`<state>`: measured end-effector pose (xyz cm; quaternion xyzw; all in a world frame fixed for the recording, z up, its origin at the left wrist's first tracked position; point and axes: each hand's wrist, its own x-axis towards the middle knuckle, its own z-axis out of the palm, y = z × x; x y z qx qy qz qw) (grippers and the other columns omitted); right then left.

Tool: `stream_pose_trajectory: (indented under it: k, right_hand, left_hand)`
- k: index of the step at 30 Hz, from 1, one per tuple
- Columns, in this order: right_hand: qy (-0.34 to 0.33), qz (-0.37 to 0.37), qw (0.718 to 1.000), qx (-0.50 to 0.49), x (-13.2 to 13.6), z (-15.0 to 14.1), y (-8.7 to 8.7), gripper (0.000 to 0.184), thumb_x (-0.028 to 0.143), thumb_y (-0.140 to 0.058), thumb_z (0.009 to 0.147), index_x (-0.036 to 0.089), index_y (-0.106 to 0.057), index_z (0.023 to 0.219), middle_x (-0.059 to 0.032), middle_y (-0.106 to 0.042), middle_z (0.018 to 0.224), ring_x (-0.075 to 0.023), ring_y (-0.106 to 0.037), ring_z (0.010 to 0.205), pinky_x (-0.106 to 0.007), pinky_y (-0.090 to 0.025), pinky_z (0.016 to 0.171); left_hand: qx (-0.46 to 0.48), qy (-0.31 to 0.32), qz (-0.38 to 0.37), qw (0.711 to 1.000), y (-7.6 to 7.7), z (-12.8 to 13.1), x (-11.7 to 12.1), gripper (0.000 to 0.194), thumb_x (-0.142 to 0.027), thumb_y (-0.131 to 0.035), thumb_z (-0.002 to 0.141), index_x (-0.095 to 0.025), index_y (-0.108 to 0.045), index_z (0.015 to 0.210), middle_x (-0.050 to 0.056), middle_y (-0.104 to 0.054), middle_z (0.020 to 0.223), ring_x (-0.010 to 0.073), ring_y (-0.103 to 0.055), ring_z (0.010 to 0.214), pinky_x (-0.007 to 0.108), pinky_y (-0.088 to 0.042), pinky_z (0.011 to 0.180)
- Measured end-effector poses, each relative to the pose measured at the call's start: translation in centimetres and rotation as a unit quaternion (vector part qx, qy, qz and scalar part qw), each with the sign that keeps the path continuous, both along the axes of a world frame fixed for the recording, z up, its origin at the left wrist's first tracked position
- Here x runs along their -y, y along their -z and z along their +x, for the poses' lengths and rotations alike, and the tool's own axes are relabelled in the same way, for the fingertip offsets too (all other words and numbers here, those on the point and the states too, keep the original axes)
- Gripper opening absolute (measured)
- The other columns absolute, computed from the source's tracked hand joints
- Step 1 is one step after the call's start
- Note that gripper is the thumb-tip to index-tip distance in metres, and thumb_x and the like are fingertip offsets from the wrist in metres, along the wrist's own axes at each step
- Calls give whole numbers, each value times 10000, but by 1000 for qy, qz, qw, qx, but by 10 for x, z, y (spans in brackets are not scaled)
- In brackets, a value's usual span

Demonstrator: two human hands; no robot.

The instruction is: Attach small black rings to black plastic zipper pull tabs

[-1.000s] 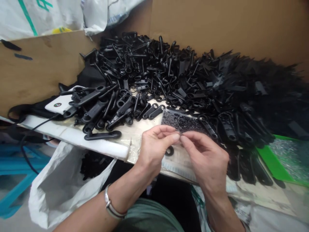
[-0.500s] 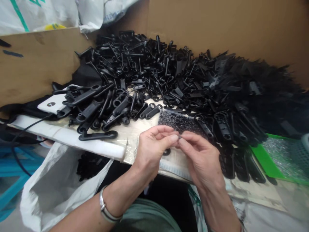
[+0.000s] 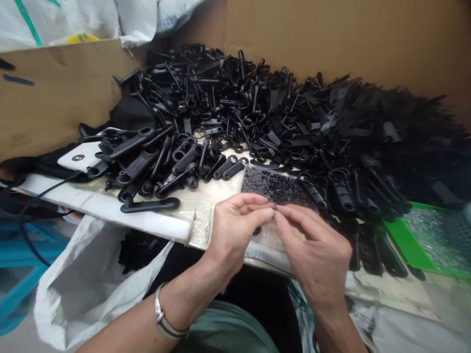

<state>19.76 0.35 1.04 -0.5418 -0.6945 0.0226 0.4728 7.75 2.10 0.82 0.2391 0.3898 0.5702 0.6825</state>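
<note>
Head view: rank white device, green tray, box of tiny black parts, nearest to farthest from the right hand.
1. Box of tiny black parts, just beyond the right hand.
2. Green tray, off to the right.
3. White device, far left.

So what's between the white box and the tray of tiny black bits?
Black plastic parts and, nearer the tray, some bare table; the head view shows it.

Silver-coloured, narrow metal bangle (image 3: 160, 317) with raised joint, worn on left wrist (image 3: 184, 306). Muted green fabric garment (image 3: 224, 328), creased, at torso.
</note>
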Motion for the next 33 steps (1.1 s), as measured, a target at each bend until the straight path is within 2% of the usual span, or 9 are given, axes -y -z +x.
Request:
stream_pose_trajectory:
  k: [5,10,13,15,19,21,23,26,33]
  right_hand:
    - [-18,32,996,77,-4,3,1,84,103,-614,857,167,-668,860,-47,-685,852,-186,-647,801,-328,-529,795]
    - [-34,24,998,46,-7,4,2,75,106,-625,847,167,-668,848,-42,-686,852,-177,-648,794,-307,-528,786]
    - [-15,-22,1000,8,-7,7,3,58,153,-644,846,195,-680,862,-16,-697,862,-168,-653,759,-294,-539,749]
    - [0,-55,998,-5,-5,10,5,53,186,-647,845,213,-689,862,-1,-703,849,-167,-652,724,-294,-546,725]
    - [-37,-103,994,-6,-1,16,14,58,204,-634,841,214,-691,833,4,-704,819,-163,-651,687,-287,-552,693]
    - [-61,-120,991,3,3,18,18,71,210,-620,848,210,-687,826,-5,-706,839,-175,-662,725,-295,-551,707]
    - [-71,-133,988,17,6,19,21,86,221,-605,858,208,-684,825,-15,-708,854,-189,-668,757,-307,-548,716]
    - [-74,-137,987,37,10,22,21,94,211,-596,865,205,-678,819,-15,-705,843,-189,-669,755,-300,-542,708]
    - [-96,-133,985,58,16,24,21,85,169,-599,866,201,-664,822,-13,-694,847,-175,-663,777,-276,-537,726]
  left_hand:
    - [-24,15,22,999,2,-1,-2,214,-127,-806,638,-123,-683,813,38,-720,763,98,-637,660,162,-484,593]
    - [-58,63,57,995,1,-12,-3,215,-119,-752,706,-137,-694,913,62,-732,882,159,-680,822,217,-540,697]
    - [-188,89,128,970,-3,-32,0,227,-140,-668,805,-173,-691,1029,55,-720,1007,192,-686,893,273,-558,757]
    - [-359,77,216,905,-4,-50,3,238,-153,-627,848,-200,-685,1075,45,-710,1046,203,-677,936,300,-535,829]
    - [-631,105,355,682,1,-74,8,291,-82,-622,832,-200,-655,1096,72,-673,1122,255,-615,1059,372,-455,924]
    - [-678,149,358,624,5,-77,9,295,-52,-617,822,-188,-640,1083,74,-674,1094,253,-621,1017,386,-439,913]
    - [-691,176,344,610,9,-74,11,283,-45,-609,825,-190,-633,1066,53,-690,1003,230,-635,927,369,-439,874]
    - [-692,175,334,615,12,-68,14,264,-69,-623,828,-203,-630,1055,25,-691,917,218,-627,851,348,-437,823]
    - [-678,174,322,638,15,-64,23,238,-96,-646,827,-201,-623,1039,19,-683,978,222,-609,922,339,-413,847]
